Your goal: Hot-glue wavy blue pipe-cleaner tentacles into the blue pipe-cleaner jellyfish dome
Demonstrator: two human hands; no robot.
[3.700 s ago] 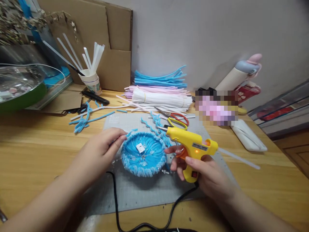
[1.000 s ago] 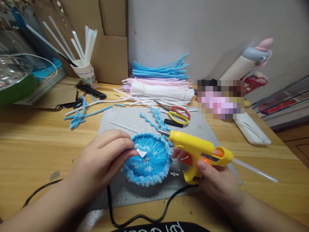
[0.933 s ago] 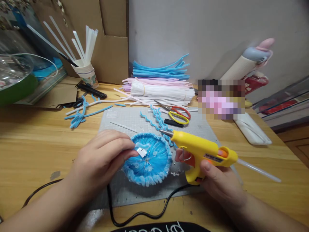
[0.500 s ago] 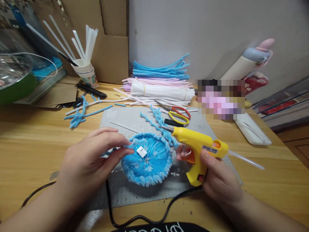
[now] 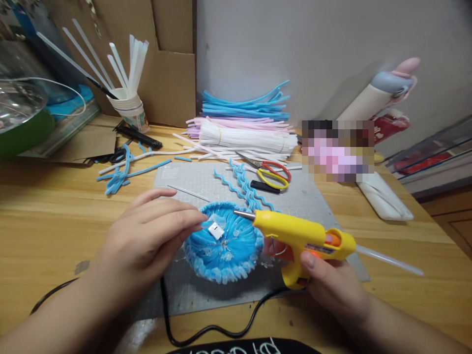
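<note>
A round blue pipe-cleaner bowl [image 5: 223,246] with a small white piece [image 5: 216,230] inside sits on the grey cutting mat [image 5: 317,199]. My left hand [image 5: 147,241] is closed in a pinch on a pale blue pipe-cleaner piece [image 5: 214,220] at the bowl's near-left rim. My right hand [image 5: 332,280] grips a yellow hot glue gun [image 5: 300,238]. Its metal nozzle points left and hovers over the bowl's right side. A clear glue stick [image 5: 387,259] juts from the gun's back. The black cord [image 5: 221,327] runs along the table's front edge.
Scissors [image 5: 271,176] and wavy blue pipe cleaners [image 5: 241,184] lie behind the bowl. Stacked blue, pink and white pipe cleaners [image 5: 243,130] are by the wall. A paper cup of glue sticks [image 5: 129,110] stands back left before cardboard [image 5: 165,64]. A white case [image 5: 383,201] lies right.
The glue gun has swung left, so its nozzle is now over the bowl's right rim. My left hand brought the pale blue piece back onto the bowl's rim.
</note>
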